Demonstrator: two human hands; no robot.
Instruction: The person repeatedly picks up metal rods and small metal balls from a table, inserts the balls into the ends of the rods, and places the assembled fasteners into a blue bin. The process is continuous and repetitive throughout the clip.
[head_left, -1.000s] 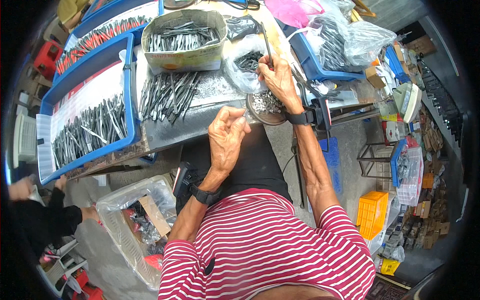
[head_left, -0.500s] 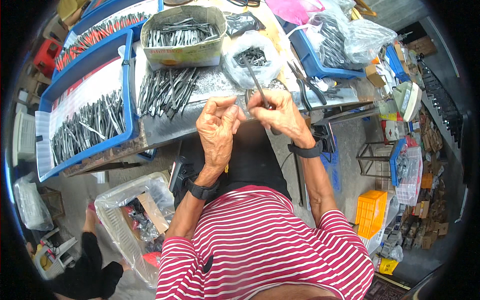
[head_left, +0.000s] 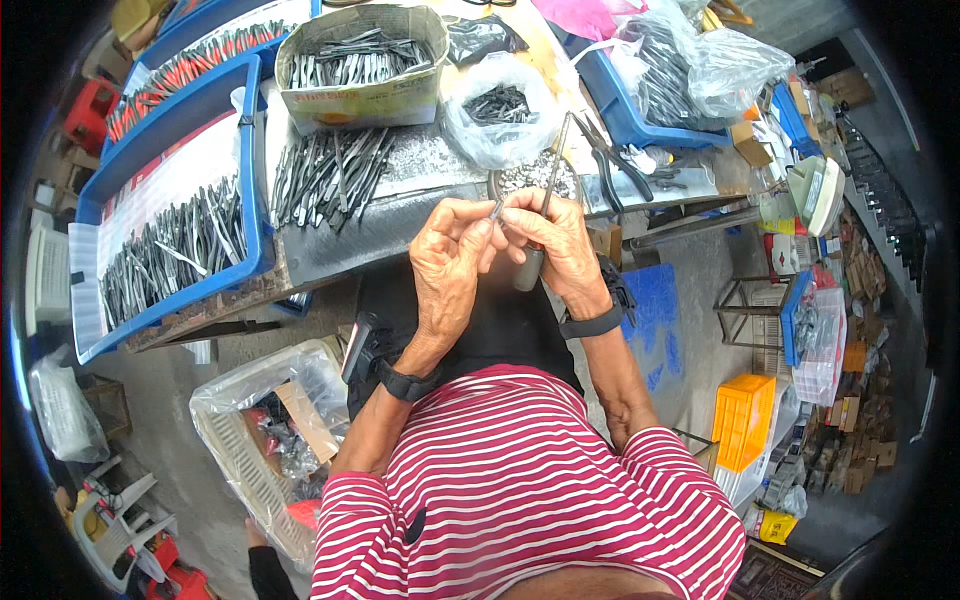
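At the front of the bench (head_left: 345, 236), the left hand (head_left: 450, 262) and right hand (head_left: 553, 243) pinch a small grey part (head_left: 496, 209) between fingertips, best steadied there while the right also grips a thin-shafted tool (head_left: 530, 270), ideally tip-outward.

The worktable (head_left: 335, 245) carried a blue tray (head_left: 258, 190) at left, a cardboard box (head_left: 360, 108), a loose pile of dark strips (head_left: 325, 180), an open plastic bag (head_left: 495, 148), pliers (head_left: 607, 165) and a blue bin (head_left: 665, 143) at right.
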